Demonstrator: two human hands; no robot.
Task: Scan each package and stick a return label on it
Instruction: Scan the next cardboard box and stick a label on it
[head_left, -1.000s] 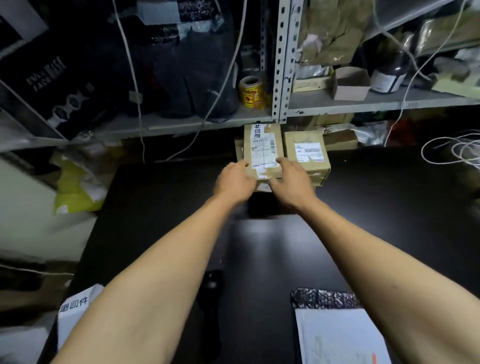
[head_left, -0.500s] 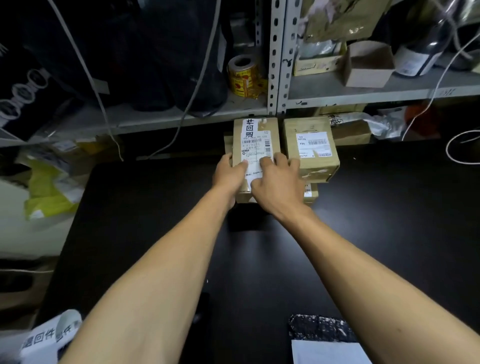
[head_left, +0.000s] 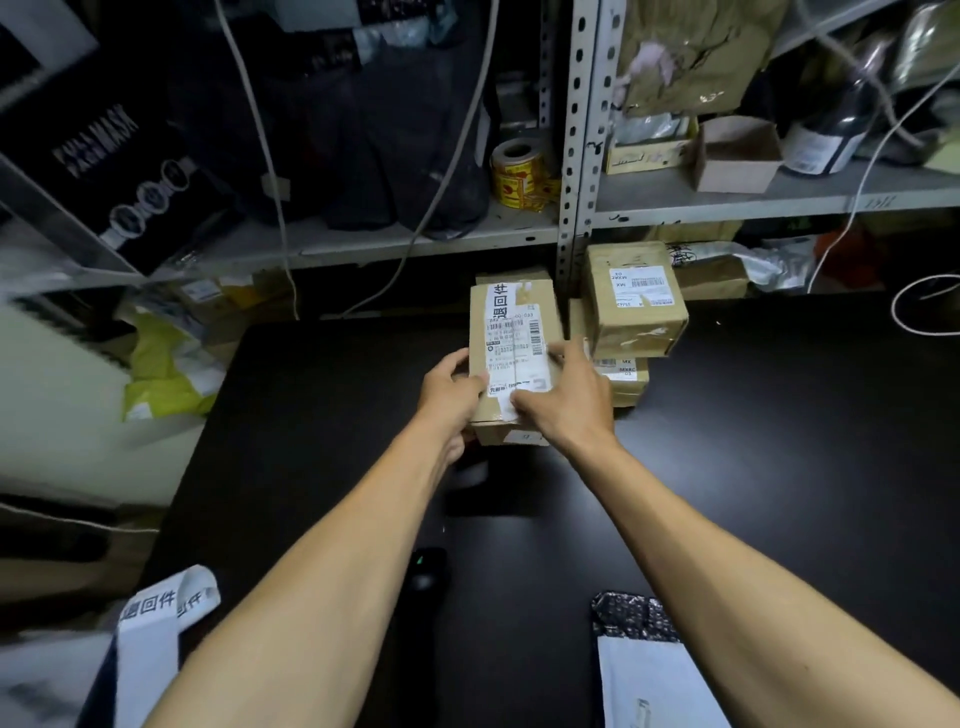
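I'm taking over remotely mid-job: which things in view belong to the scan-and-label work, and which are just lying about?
Job:
- labelled box held in left hand and right hand
- stacked boxes
- return-label strip
- dark handheld device, likely the scanner
- white mailer

Lying about:
- yellow tape roll
- bottle
- open carton
- cables

Right hand (head_left: 563, 402) hides the box's (head_left: 511, 358) label corner; print illegible

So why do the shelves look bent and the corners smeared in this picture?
Head view: the wide-angle lens bows the shelf post; the lower left corner is blurred around the label roll; light is dim, the black table swallowing detail, while the box between the left hand and right hand stays fairly sharp.
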